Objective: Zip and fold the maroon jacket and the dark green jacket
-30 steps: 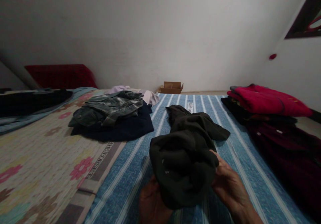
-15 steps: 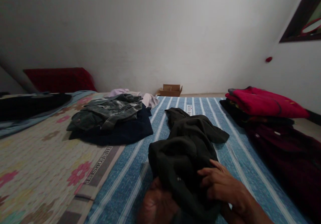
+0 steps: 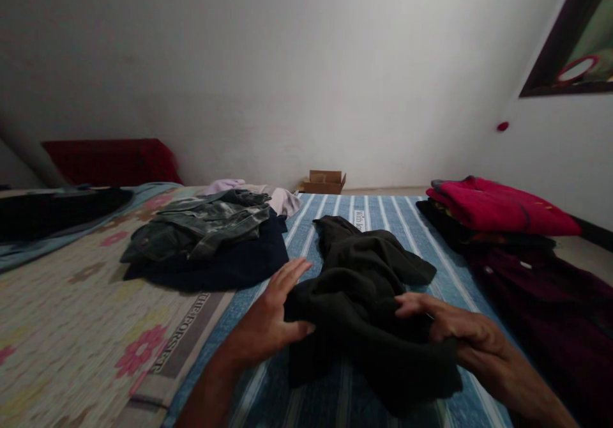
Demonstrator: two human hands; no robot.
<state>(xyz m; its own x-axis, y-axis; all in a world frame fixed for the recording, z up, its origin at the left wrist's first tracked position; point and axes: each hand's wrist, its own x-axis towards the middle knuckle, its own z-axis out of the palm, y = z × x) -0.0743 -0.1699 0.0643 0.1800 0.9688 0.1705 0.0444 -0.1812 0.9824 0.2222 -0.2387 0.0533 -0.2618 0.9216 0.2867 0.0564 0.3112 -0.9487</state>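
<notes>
A dark olive-green garment [image 3: 364,306] lies crumpled on the blue striped sheet [image 3: 258,377], its far part stretched away from me. What kind of garment it is, I cannot tell. At its left edge is my left hand [image 3: 272,316], thumb and fingers spread apart and nothing gripped. My right hand [image 3: 445,326] has its fingers closed on the garment's right side, where the cloth bunches up. Some fingertips of that hand are hidden in the folds.
Left of the garment sits a pile of grey and navy clothes [image 3: 205,236] on a floral mat [image 3: 86,332]. To the right are folded red clothes [image 3: 498,204] and a maroon garment [image 3: 541,300]. A cardboard box [image 3: 324,182] stands by the wall.
My left hand has come out from under the near cloth and opened at the left edge. My right hand has closed on the cloth, and the near part has shifted and spread rightward.
</notes>
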